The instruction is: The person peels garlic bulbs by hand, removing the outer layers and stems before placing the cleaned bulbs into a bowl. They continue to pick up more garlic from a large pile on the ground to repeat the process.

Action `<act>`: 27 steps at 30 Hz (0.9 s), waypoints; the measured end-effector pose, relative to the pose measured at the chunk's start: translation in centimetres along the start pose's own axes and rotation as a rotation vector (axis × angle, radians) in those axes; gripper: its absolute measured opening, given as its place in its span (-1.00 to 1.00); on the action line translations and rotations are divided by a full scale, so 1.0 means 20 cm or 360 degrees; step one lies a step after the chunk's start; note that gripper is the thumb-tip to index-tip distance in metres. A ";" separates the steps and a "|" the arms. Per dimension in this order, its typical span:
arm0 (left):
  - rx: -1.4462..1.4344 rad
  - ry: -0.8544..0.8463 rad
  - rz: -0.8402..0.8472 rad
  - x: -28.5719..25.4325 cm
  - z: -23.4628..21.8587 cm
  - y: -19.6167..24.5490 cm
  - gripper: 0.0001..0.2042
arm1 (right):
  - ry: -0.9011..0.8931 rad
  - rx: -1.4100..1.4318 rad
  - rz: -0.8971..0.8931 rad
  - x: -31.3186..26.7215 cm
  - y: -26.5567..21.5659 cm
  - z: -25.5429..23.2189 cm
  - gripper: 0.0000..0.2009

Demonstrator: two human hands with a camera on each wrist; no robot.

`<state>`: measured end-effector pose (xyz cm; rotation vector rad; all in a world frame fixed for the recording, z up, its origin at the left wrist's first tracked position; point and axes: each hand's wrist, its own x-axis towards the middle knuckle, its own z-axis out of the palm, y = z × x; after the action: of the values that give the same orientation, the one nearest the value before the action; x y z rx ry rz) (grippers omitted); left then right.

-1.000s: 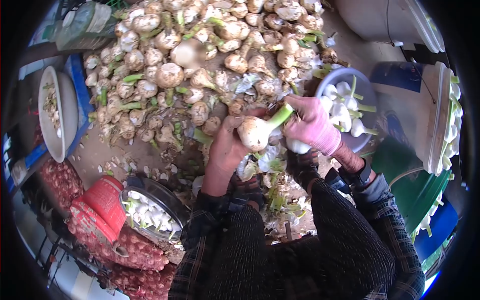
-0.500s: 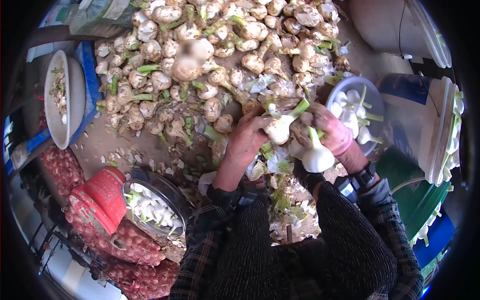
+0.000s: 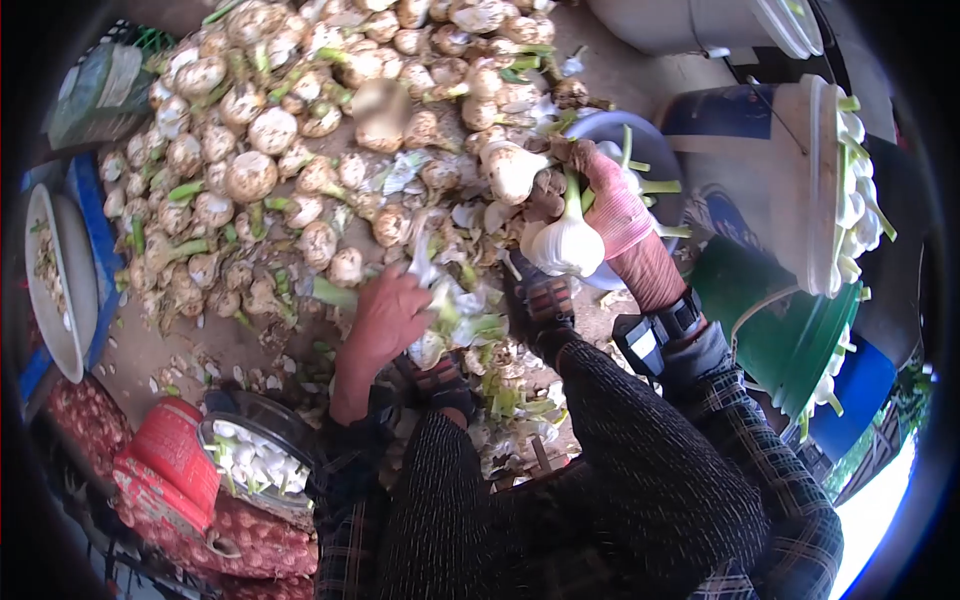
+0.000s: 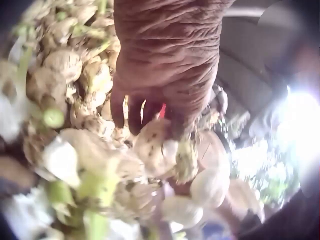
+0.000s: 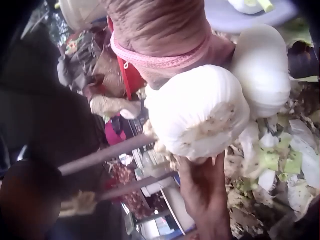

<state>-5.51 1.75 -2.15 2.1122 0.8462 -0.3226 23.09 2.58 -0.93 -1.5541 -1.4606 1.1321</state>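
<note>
My right hand, in a pink glove with dirty fingers, grips a peeled white garlic bulb by its green stem; the bulb hangs below. Another garlic bulb, browner, lies at the same fingers, its stem running toward them. Two smooth white bulbs fill the right wrist view, the nearer garlic bulb showing its root end. My left hand is apart from these, fingers loosely extended and blurred over the peelings. A pale strip of garlic skin is right by its fingertips. Soil-marked bulbs show past them in the left wrist view.
A heap of unpeeled garlic spreads ahead. Peelings litter the ground between the feet. Beside my right hand are a grey-purple basin, a white bucket and a green bucket. A metal bowl of peeled garlic stands at left.
The hands were close together at a garlic bulb; my left hand has since drawn away to the left and down. The peeled bulb stays with my right hand. The head view has shifted right.
</note>
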 end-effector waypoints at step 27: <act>-0.2112 0.1243 -0.0452 0.18 -0.26 0.29 -0.67 | 0.0055 0.1316 0.0764 -0.02 -0.40 0.19 -0.65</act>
<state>0.65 4.90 2.85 0.7973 1.2823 0.7992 16.59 2.79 5.06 -1.3036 -0.4494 1.6864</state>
